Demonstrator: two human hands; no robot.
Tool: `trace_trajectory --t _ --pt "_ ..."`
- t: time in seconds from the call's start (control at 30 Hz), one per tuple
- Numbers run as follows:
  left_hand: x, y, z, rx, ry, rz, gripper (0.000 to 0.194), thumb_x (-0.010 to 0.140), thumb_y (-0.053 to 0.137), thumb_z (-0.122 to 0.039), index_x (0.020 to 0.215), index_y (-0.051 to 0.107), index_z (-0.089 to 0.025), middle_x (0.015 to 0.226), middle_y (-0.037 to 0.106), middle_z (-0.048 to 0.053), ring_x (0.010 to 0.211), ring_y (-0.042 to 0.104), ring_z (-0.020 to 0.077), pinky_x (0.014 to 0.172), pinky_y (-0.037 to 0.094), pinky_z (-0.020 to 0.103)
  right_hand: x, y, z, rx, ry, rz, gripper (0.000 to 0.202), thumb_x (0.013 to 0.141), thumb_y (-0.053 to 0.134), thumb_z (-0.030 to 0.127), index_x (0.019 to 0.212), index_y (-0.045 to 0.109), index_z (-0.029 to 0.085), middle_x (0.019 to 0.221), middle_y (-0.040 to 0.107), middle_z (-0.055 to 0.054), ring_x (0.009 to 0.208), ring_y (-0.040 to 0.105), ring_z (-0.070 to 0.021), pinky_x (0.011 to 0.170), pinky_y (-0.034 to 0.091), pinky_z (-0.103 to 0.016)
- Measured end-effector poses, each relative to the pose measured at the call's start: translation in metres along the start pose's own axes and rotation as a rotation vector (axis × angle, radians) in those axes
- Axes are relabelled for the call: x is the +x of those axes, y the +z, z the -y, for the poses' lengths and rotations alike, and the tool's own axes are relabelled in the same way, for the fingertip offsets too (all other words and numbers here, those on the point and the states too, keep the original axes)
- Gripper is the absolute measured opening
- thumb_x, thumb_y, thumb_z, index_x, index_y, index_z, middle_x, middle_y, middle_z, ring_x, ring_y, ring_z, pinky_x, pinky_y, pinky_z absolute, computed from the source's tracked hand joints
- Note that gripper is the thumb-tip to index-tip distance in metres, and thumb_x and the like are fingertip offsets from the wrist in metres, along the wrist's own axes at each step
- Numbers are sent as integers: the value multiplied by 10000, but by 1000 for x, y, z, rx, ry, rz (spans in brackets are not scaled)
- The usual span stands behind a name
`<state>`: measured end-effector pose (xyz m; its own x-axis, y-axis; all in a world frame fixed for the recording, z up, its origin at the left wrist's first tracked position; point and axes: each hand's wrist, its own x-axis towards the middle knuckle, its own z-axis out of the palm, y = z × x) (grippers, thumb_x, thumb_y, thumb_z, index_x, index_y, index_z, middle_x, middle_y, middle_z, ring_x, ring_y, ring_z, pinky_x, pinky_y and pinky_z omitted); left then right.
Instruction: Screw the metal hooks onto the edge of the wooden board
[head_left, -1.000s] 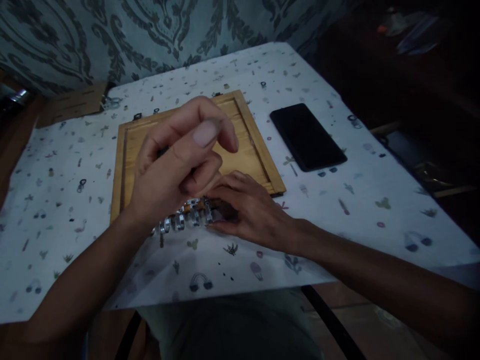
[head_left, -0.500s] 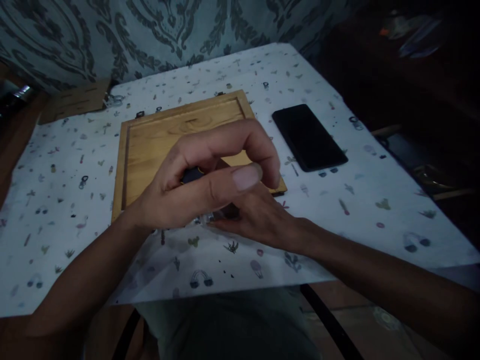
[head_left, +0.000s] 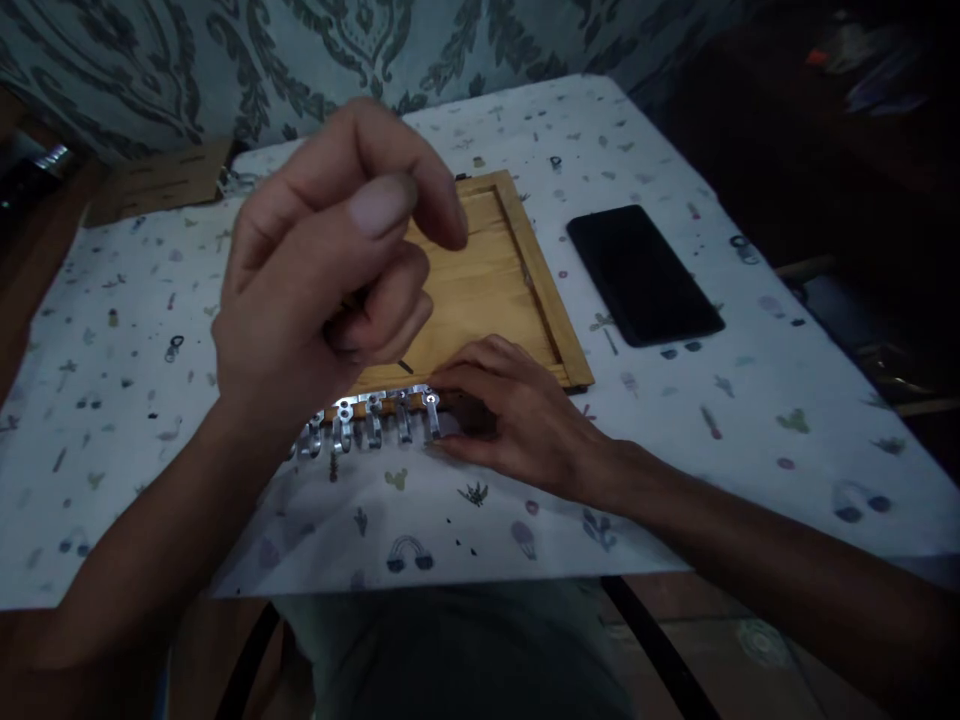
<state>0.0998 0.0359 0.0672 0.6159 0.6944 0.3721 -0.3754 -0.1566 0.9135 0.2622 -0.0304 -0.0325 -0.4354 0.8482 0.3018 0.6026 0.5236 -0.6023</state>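
Note:
My left hand (head_left: 322, 240) is raised over the left part of a framed wooden board (head_left: 487, 280), fingers curled round something dark, mostly hidden in the palm. Along the board's near edge runs a metal hook rail (head_left: 374, 420) with several silver hooks; its left end passes behind my left wrist. At the rail's right end my right hand (head_left: 517, 420) lies low, thumb and fingers closed on the last hook. A short dark sliver (head_left: 406, 367) shows on the board just above the rail.
A black phone (head_left: 645, 275) lies right of the board on the patterned tablecloth (head_left: 675, 420). Flat brown cardboard (head_left: 161, 185) is at the back left, beside partly hidden scissors. A patterned wall covering stands behind the table.
My left hand has risen up and left, away from my right hand, uncovering the hooks and more of the board. My right hand stays at the rail's end. The view has shifted slightly.

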Motion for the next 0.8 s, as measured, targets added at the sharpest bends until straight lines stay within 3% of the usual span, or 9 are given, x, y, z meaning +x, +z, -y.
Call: trace_trajectory --t 0.17,0.33,0.53,0.8 --pt "-2 1 7 -79 55 30 237 900 394 -75 781 600 -78 559 488 -58 340 312 -12 325 246 128 0 0 0 7 -2 -1 352 819 745 389 1083 669 169 1038 670 -105 982 583 -276 838 491 -437" --pt "-6 5 8 -43 5 -7 241 931 418 -144 769 595 -116 473 339 -93 335 257 -4 345 268 122 0 1 0 11 3 3 347 828 736 391 1075 668 158 1041 665 -106 981 570 -273 844 474 -432" --pt "-10 7 11 -82 11 49 220 978 484 -159 861 653 -81 487 329 -78 348 276 17 353 270 143 1 -1 2 37 25 35 363 840 730 387 1097 668 137 1021 651 -100 951 543 -258 836 451 -418" --pt "-12 19 8 -43 -90 -120 242 937 509 -147 830 725 -140 440 274 -76 336 201 32 352 229 173 -1 2 1 16 7 -19 362 824 750 376 1075 665 129 1001 642 -93 931 530 -247 798 444 -399"
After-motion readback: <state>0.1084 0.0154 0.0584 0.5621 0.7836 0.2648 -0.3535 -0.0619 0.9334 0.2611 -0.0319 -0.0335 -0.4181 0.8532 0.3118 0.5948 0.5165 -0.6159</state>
